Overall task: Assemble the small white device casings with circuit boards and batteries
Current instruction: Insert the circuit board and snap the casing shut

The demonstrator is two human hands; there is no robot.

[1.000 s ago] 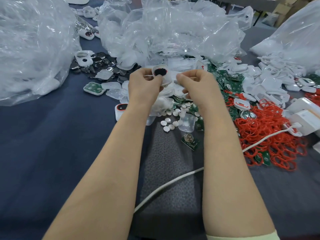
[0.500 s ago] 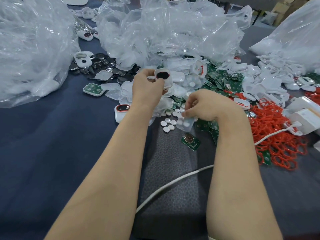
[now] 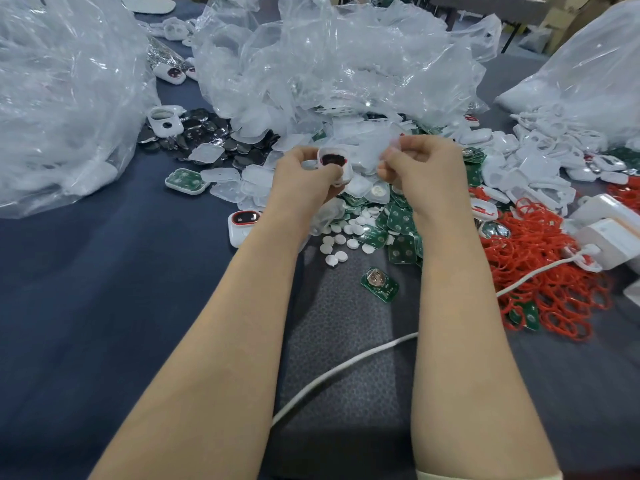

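While the left hand (image 3: 304, 176) gripped the white casing (image 3: 334, 161) at twelve o'clock, window upward, the right hand (image 3: 427, 166), at its three o'clock, pinched a translucent piece (image 3: 374, 150), evidently for fitting.

Right hand (image 3: 426, 168) up off white discs (image 3: 341, 239), back level with casing (image 3: 334, 161), now pinching translucent cover (image 3: 375, 150) just beside it.

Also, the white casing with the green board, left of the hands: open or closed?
Open: the circuit board lies exposed inside the white casing, no cover on it.
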